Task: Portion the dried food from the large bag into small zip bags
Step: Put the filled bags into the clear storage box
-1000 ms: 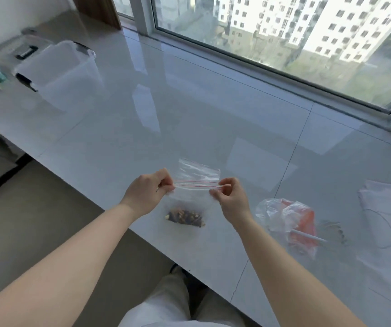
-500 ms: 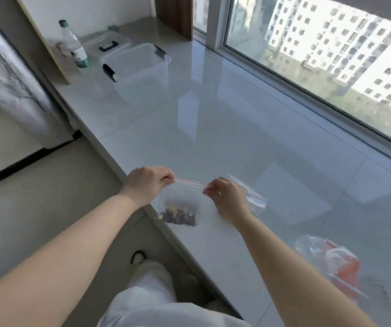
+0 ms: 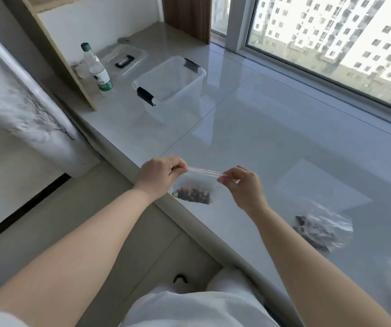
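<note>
you hold one small zip bag (image 3: 195, 185) in the air just above the near edge of the stone ledge (image 3: 272, 142), stretched by its red seal strip between both hands; your left hand (image 3: 159, 177) pinches the left end of the strip, fingers curled tight on it; your right hand (image 3: 241, 187) pinches the right end the same way; the pull keeps the strip taut and level, which in my judgement suits pressing the seal shut; whether the seal is fully closed cannot be told; the dried food (image 3: 193, 195) sits as a dark heap in the bottom of the bag, hanging low so nothing lies near the mouth; a second clear bag with dark contents (image 3: 319, 228) lies flat on the ledge to your right, near the front edge; whether it is the large supply bag or a filled portion cannot be told; an open clear plastic tub (image 3: 171, 88) stands toward the far left of the ledge, with its lid (image 3: 124, 59) and a water bottle (image 3: 96, 67) behind it by the wall; the tub may be meant for finished portions.
</note>
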